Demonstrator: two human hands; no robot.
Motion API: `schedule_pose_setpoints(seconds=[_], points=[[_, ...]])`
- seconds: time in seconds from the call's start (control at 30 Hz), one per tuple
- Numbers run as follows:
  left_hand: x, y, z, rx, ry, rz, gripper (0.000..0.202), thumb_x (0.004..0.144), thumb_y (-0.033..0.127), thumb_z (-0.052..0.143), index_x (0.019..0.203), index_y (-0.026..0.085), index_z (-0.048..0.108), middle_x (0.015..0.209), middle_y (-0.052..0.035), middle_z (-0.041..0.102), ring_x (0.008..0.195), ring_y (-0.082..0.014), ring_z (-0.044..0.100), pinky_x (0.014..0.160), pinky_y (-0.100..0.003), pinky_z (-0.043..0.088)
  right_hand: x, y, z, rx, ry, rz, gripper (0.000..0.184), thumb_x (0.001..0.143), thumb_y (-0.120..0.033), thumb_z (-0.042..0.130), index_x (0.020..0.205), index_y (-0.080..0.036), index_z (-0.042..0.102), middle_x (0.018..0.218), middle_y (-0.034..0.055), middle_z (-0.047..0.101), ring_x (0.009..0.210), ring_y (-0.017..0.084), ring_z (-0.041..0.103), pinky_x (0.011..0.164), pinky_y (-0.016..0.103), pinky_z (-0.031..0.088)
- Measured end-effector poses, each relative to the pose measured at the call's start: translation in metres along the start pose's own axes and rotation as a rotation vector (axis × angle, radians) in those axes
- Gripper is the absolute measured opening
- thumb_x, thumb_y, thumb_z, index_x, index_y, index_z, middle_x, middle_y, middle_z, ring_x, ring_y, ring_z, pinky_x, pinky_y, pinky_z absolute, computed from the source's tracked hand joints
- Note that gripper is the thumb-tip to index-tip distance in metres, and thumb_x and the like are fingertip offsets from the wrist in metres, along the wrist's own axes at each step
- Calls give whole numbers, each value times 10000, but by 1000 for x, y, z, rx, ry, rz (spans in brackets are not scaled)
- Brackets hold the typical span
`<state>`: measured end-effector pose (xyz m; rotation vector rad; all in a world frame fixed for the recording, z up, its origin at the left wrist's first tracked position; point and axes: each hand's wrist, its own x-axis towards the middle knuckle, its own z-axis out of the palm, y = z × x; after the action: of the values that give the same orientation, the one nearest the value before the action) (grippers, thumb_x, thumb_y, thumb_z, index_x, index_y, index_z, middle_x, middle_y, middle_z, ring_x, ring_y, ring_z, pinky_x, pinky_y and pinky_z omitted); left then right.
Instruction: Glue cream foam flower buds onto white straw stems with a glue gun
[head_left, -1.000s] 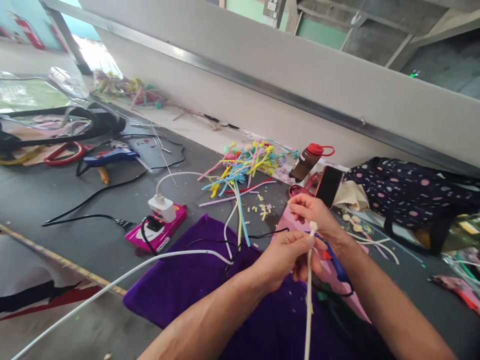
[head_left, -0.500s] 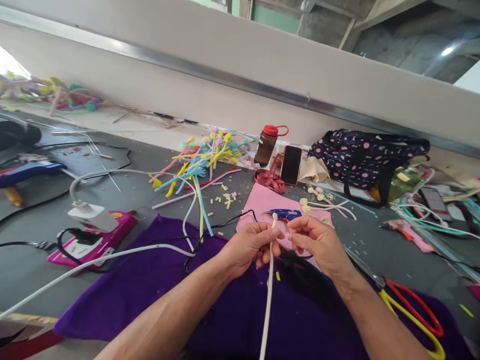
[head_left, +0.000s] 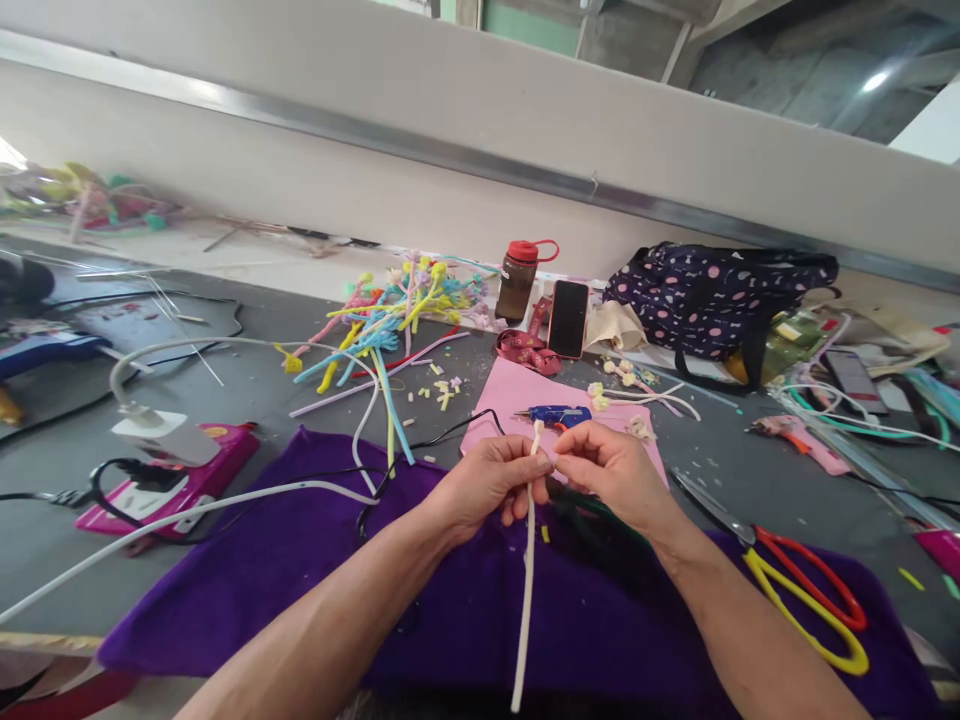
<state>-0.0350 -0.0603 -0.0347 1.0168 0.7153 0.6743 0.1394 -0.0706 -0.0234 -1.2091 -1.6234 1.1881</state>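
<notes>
Left hand [head_left: 496, 476] pinches a thin, cream-white, knob-tipped stem [head_left: 526, 590]; right hand [head_left: 611, 472] is kinda bunched beside it (holding anything? can't tell).

The cream stem [head_left: 527, 580] and purple cloth [head_left: 247, 585] look matt, the scissor blades [head_left: 712, 506] smooth metal.

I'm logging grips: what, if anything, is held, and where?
The left hand pinches the white stem below its knobbed tip; whether the right hand holds anything is unclear.

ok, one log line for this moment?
left hand: pinching white stem | right hand: close beside left, grip unclear | blue tool: on pink sheet | scissors: right of hands
</notes>
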Motion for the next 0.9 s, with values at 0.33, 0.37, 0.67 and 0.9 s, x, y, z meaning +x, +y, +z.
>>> schedule_pose_setpoints(seconds=[0.33,0.37,0.67,0.9], points=[[1,-2,-1,-36,35,0,214,786,342,562,730,140,519,568,23,572,326,-23,429,308,-116,322,8,6,-8,337,-64,207,191,762,-335,580,797,-148,603,645,4,590,446,74,503,400,179,346],[1,-2,-2,-50,34,5,217,786,345,561,732,140,518,564,24,569,325,-23,427,306,-115,319,8,7,-7,351,-45,209,196,750,-336,595,807,-149,608,643,2,590,447,73,500,404,180,350],[0,-1,-1,-88,22,14,257,764,390,583,731,141,529,563,26,564,338,-20,430,314,-111,319,6,14,14,378,29,80,166,695,-288,685,758,-159,602,528,-47,516,444,66,420,417,186,318],[0,-2,0,-79,26,31,265,767,396,576,730,136,537,576,14,571,343,-23,438,313,-110,322,3,12,19,295,70,10,147,723,-298,653,760,-168,596,533,-48,494,458,68,415,426,189,315]])
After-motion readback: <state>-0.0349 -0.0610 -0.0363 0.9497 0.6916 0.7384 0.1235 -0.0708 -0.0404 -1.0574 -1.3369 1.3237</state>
